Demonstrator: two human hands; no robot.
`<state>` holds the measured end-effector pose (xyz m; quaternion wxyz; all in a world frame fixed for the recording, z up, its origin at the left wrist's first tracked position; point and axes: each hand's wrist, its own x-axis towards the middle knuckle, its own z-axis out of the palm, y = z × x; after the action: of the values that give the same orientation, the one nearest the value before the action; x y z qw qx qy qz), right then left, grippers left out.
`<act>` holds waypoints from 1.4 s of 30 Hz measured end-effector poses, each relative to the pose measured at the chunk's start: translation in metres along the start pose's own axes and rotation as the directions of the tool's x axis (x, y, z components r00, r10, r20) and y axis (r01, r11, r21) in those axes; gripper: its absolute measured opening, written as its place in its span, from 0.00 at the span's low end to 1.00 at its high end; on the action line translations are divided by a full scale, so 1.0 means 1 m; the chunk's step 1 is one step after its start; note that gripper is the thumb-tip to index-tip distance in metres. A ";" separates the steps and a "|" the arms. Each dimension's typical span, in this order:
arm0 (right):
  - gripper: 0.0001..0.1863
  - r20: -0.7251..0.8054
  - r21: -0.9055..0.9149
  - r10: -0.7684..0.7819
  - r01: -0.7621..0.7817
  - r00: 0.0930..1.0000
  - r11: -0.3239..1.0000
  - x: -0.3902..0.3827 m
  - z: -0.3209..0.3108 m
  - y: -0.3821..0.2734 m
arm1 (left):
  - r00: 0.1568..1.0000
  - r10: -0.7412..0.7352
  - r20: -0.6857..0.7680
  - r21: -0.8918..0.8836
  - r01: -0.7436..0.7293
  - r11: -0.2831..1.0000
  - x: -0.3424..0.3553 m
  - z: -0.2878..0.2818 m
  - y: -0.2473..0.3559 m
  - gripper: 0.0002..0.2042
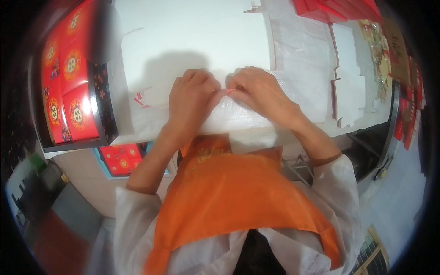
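Observation:
Both of my hands meet over the near part of the white-covered table. Pinched between thumb and fingers, my left hand [194, 97] grips one end of a small pinkish-red strip [228, 91]. The other end is in the closed fingers of my right hand [259, 91]. What the strip is made of cannot be made out. Just beyond my hands lie large flat white card sheets [197, 39] with cut edges, looking like unfolded boxes. Small red pieces or marks [141, 99] show at the sheets' near left corner, left of my left hand.
At the left edge, a black tray [73, 145] holds several red patterned packages [72, 64]. Red boxes [337, 9] stand at the far right, near another white card blank [349, 87] and small clear-wrapped packets [376, 50]. A red patterned box [121, 159] sits below the table's front edge.

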<state>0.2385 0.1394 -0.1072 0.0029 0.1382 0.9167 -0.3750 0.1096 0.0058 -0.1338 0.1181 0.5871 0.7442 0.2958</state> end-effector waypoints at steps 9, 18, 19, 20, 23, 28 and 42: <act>0.10 0.055 -0.131 0.005 0.002 0.998 0.991 0.008 -0.001 -0.008 | 0.998 0.012 0.063 -0.126 -0.004 0.992 -0.005 -0.018 -0.010 0.10; 0.13 -0.004 -0.213 -0.061 0.059 0.998 0.975 -0.010 -0.002 -0.006 | 0.965 0.240 -0.107 0.363 -0.187 0.913 -0.076 -0.032 -0.038 0.14; 0.13 -0.001 -0.208 -0.073 0.072 0.997 0.975 -0.009 -0.001 -0.005 | 0.953 0.276 -0.126 0.389 -0.208 0.897 -0.076 -0.029 -0.038 0.13; 0.13 0.001 -0.204 -0.085 0.083 0.996 0.975 -0.009 -0.001 -0.004 | 0.950 0.287 -0.120 0.378 -0.224 0.898 -0.074 -0.028 -0.036 0.13; 0.13 0.029 -0.198 -0.064 0.068 0.998 0.978 -0.007 -0.002 -0.003 | 0.943 0.311 -0.118 0.347 -0.254 0.903 -0.070 -0.026 -0.033 0.12; 0.12 0.051 -0.215 -0.061 0.071 0.997 0.974 -0.005 -0.006 -0.005 | 0.970 0.222 -0.097 0.203 -0.199 0.959 -0.060 -0.024 -0.034 0.08; 0.09 0.169 -0.537 -0.167 0.233 0.971 0.811 0.020 0.015 -0.022 | 0.983 -0.055 0.172 0.139 0.032 0.990 -0.034 -0.028 -0.067 0.10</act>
<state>0.2121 0.1196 -0.1051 0.0552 0.0125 0.9934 -0.0994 0.0504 -0.0439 -0.1563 0.1495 0.6011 0.7620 0.1889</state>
